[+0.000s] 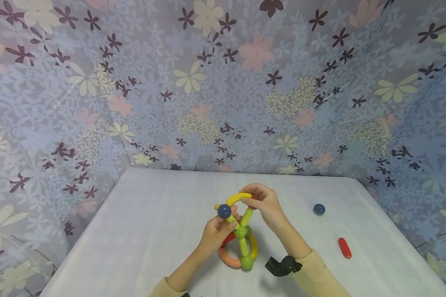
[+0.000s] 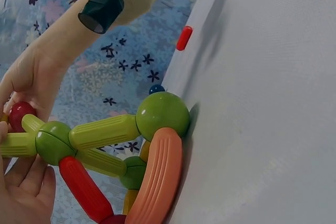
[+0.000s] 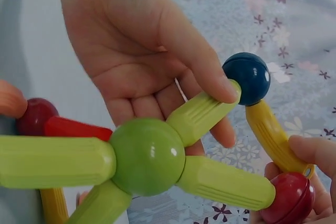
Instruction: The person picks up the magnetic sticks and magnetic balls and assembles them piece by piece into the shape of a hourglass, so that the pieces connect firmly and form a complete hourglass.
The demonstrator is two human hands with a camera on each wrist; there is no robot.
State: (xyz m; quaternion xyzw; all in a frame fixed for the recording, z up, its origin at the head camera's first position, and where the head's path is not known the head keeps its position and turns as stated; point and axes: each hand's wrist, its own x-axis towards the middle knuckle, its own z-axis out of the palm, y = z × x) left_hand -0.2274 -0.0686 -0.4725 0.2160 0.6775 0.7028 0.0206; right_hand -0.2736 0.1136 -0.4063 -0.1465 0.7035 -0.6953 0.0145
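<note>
Both hands hold a toy frame of coloured balls and rods over the white table. My left hand point(image 1: 214, 234) pinches a light-green rod point(image 3: 205, 113) just below a dark-blue ball point(image 3: 247, 78). My right hand point(image 1: 265, 204) grips the yellow curved rod point(image 1: 238, 198) where it meets a red ball point(image 3: 286, 198), on top of another light-green rod point(image 3: 226, 182). Both green rods branch from a green ball point(image 3: 148, 157). Lower down, an orange curved rod point(image 2: 157, 174), a red rod point(image 2: 85, 189) and another green ball point(image 2: 163, 114) form the base, close to the tabletop.
On the right of the table point(image 1: 134, 231) lie a loose dark-blue ball point(image 1: 319, 209) and, nearer, a short red rod point(image 1: 344, 248). A black wrist camera point(image 1: 282, 266) sticks out from the right sleeve. Behind the table hangs a flowered curtain point(image 1: 223, 103).
</note>
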